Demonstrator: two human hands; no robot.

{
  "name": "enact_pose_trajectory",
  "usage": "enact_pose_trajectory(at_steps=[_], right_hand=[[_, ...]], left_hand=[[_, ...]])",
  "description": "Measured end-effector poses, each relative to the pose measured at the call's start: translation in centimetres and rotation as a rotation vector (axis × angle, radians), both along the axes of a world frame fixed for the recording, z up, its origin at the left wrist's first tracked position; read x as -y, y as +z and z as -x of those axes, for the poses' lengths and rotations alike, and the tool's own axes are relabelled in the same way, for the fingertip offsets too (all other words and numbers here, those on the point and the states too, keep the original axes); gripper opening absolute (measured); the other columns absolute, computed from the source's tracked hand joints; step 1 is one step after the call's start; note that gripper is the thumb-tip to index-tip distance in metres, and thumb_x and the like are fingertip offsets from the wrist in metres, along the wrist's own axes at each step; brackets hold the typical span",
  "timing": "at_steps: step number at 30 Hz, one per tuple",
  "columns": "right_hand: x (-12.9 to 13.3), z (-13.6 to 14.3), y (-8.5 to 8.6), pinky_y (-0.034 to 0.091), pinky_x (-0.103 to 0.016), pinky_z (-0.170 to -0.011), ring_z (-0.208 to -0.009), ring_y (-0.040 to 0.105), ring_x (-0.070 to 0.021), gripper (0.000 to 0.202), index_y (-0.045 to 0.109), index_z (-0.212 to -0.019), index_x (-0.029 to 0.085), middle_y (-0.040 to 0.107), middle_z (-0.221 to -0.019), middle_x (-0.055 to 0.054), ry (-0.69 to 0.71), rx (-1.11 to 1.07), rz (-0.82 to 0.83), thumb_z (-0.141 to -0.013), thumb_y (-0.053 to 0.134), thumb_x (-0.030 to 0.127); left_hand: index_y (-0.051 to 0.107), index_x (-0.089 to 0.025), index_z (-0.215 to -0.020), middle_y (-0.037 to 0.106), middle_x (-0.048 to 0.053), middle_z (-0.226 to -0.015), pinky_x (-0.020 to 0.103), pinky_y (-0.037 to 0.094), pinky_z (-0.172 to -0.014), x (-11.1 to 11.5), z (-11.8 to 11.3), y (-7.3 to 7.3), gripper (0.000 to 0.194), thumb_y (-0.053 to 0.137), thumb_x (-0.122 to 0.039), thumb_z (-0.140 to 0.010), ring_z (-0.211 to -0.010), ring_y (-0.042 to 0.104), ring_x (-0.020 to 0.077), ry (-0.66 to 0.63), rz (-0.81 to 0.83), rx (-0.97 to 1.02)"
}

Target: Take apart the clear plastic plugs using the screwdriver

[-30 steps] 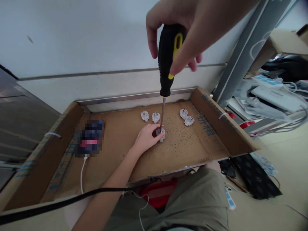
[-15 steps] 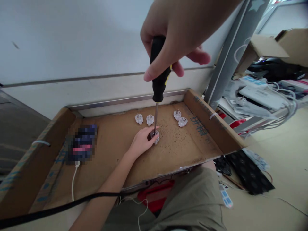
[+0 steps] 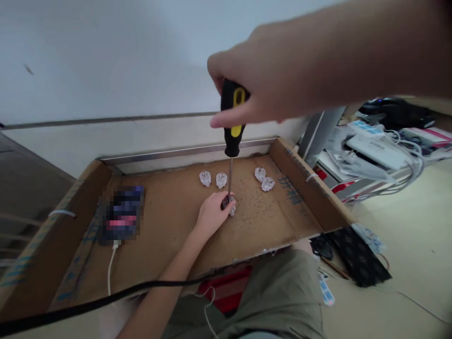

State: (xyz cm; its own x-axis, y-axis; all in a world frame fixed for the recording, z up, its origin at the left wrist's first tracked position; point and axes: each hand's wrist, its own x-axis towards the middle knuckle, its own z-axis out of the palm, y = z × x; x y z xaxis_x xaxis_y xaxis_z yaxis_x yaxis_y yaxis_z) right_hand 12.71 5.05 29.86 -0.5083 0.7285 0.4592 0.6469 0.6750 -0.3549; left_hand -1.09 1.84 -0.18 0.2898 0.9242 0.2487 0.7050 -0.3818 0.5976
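Clamped around a screwdriver (image 3: 232,147) with the right grip (image 3: 257,75), thumb lying across it, shaft (image 3: 230,176) standing almost upright. Pinched underneath by the left grip (image 3: 212,209): apparently a small pale plug (image 3: 232,208), partly covered, near the middle of the cardboard tray (image 3: 165,221), with fingertips right beside the steel. Impossible to see the very tip, hidden there; no telling from here about a proper seat.

Most likely trouble, by judgement: a skid off the plug under a downward push, straight into the left fingertips, from a leaning shaft or a shallow bite. Possible too: spinning the plug along with any twist, owing to so small a piece and so narrow a pinch. Might crack the plastic through too much force from above. Could also rock on soft cardboard.

Lesser worries: knocking the two plugs (image 3: 205,178) just behind the left grip with a careless reach, or the other pair (image 3: 260,173) farther right; losing any tiny dropped part among the dark specks (image 3: 256,205); snagging the black cable (image 3: 141,285) across the left forearm (image 3: 184,259) through a sudden pull.
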Motion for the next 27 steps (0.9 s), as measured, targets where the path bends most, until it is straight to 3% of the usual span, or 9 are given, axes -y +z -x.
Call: enact_pose_trajectory(at_steps=[3, 5, 7, 12, 15, 18, 22, 24, 27], right_hand=[[1.6, -0.7, -1.3, 0.033, -0.017, -0.049, -0.055, 0.046, -0.0033, 0.036, 0.059, -0.095, 0.023, 0.053, -0.063, 0.007, 0.095, 0.326, 0.099, -0.063, 0.074, 0.030], [2.4, -0.6, -3.2, 0.040, -0.017, -0.060, -0.070, 0.052, -0.0030, 0.027, 0.053, -0.101, 0.020, 0.059, -0.089, 0.004, 0.351, 0.178, 0.074, -0.076, 0.062, 0.027], [3.1, 0.2, -5.6, 0.042, -0.016, -0.071, -0.081, 0.051, -0.0028, 0.016, 0.049, -0.094, 0.015, 0.055, -0.094, 0.001, 0.417, -0.134, -0.078, -0.083, 0.052, 0.027], [3.4, 2.5, -9.4, 0.033, -0.018, -0.062, -0.061, 0.035, -0.0037, 0.023, 0.036, -0.082, 0.018, 0.038, -0.070, 0.002, -0.037, -0.553, -0.342, -0.090, 0.037, 0.039], [2.9, 2.0, -8.6, 0.030, -0.021, -0.061, -0.056, 0.030, -0.0058, 0.019, 0.037, -0.091, 0.017, 0.033, -0.063, 0.004, 0.003, -0.420, -0.289, -0.090, 0.032, 0.036], [2.6, 0.4, -6.4, 0.028, -0.025, -0.058, -0.055, 0.030, -0.0078, 0.022, 0.039, -0.104, 0.017, 0.040, -0.062, 0.003, 0.028, -0.094, -0.166, -0.085, 0.034, 0.027], [3.0, -1.1, -4.2, 0.021, -0.026, -0.056, -0.054, 0.033, -0.0097, 0.025, 0.046, -0.096, 0.019, 0.037, -0.060, 0.000, -0.179, 0.309, -0.321, -0.083, 0.041, 0.040], [3.1, -1.4, -4.0, 0.021, -0.024, -0.056, -0.055, 0.038, -0.0107, 0.034, 0.047, -0.085, 0.018, 0.032, -0.056, -0.001, -0.184, 0.296, -0.377, -0.082, 0.043, 0.052], [2.8, -1.5, -4.7, 0.025, -0.022, -0.056, -0.060, 0.047, -0.0124, 0.039, 0.045, -0.078, 0.017, 0.035, -0.052, -0.001, -0.036, 0.050, -0.290, -0.084, 0.042, 0.056]], left_hand=[[0.062, -0.022, -0.102, 0.067, 0.003, -0.096, 0.033, 0.046, -0.081, 0.3, -0.2, 0.0, 0.021, 0.055, -0.030, -0.084, -0.090, 0.060, 0.0207, 0.010, -0.005, -0.003], [0.061, -0.022, -0.103, 0.067, 0.003, -0.096, 0.033, 0.046, -0.082, 0.4, -0.3, -0.2, 0.021, 0.055, -0.029, -0.084, -0.089, 0.060, 0.0202, 0.018, -0.021, 0.017], [0.061, -0.022, -0.103, 0.067, 0.003, -0.096, 0.033, 0.045, -0.083, 0.4, -0.4, -0.5, 0.020, 0.055, -0.028, -0.085, -0.090, 0.060, 0.0198, 0.017, -0.049, 0.043], [0.062, -0.022, -0.099, 0.067, 0.003, -0.097, 0.034, 0.045, -0.084, 0.5, -0.2, -0.8, 0.018, 0.053, -0.029, -0.086, -0.091, 0.059, 0.0198, -0.029, -0.090, 0.045], [0.061, -0.023, -0.104, 0.067, 0.003, -0.098, 0.034, 0.045, -0.084, 0.6, 0.1, -0.5, 0.023, 0.055, -0.032, -0.084, -0.091, 0.059, 0.0200, -0.038, -0.070, 0.041], [0.059, -0.024, -0.108, 0.066, 0.002, -0.098, 0.033, 0.045, -0.083, 0.8, 0.3, -0.3, 0.030, 0.060, -0.032, -0.079, -0.091, 0.059, 0.0202, -0.039, -0.039, 0.048], [0.062, -0.025, -0.104, 0.065, 0.002, -0.090, 0.033, 0.046, -0.078, 0.7, 0.4, -0.3, 0.025, 0.056, -0.034, -0.082, -0.085, 0.059, 0.0197, -0.011, -0.012, 0.053], [0.062, -0.025, -0.103, 0.066, 0.002, -0.090, 0.033, 0.046, -0.078, 0.5, 0.3, -0.5, 0.023, 0.054, -0.034, -0.084, -0.085, 0.060, 0.0194, -0.012, -0.011, 0.069], [0.063, -0.024, -0.104, 0.067, 0.003, -0.097, 0.033, 0.046, -0.082, 0.3, 0.4, -0.8, 0.022, 0.052, -0.031, -0.086, -0.090, 0.060, 0.0193, -0.029, -0.019, 0.090]])
